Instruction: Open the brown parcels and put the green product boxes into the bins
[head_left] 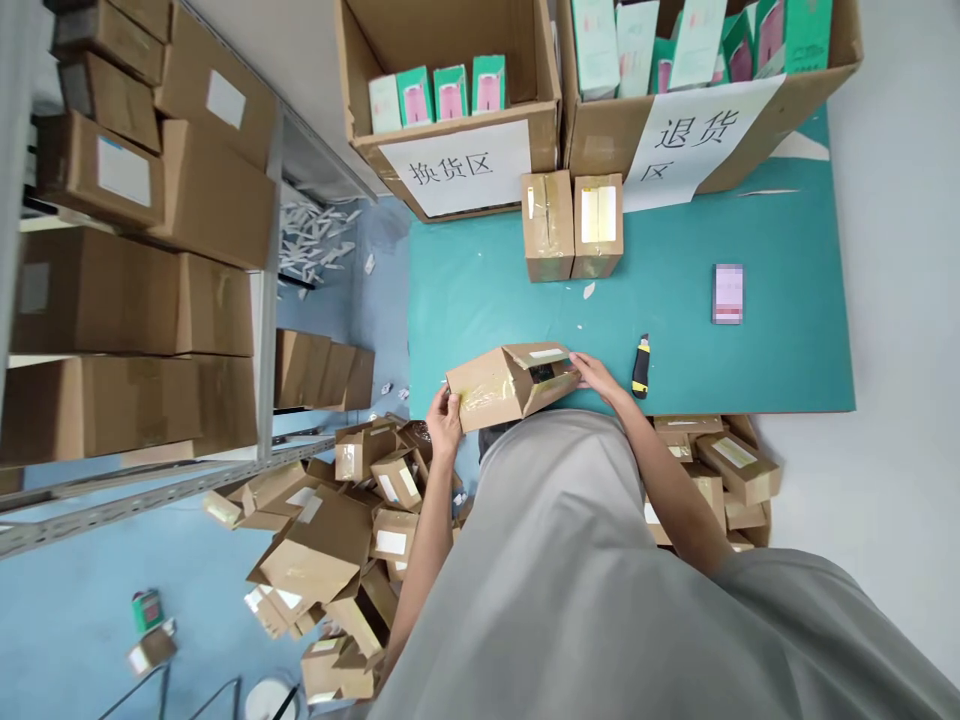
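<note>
A small taped cardboard box (487, 388) is held tilted at the front edge of the table, in front of my body. Its right end is open, with flaps apart and a dark inside whose contents I cannot make out. My left hand (444, 424) grips the closed left end, thumb on top. At the open end, my right hand (595, 377) pinches a flap. To the right of that hand, a black and yellow box cutter (641, 367) lies on the green tabletop (480, 290), blade end pointing away from me.
Two closed small cartons (548, 228) stand side by side at the back. Behind them are a left large box (465, 180) and a right large box (607, 135), both holding green-and-pink packages. A blurred phone-like object (728, 294) lies right. Shelving with cartons (127, 300) and a floor pile (322, 540) flank the left.
</note>
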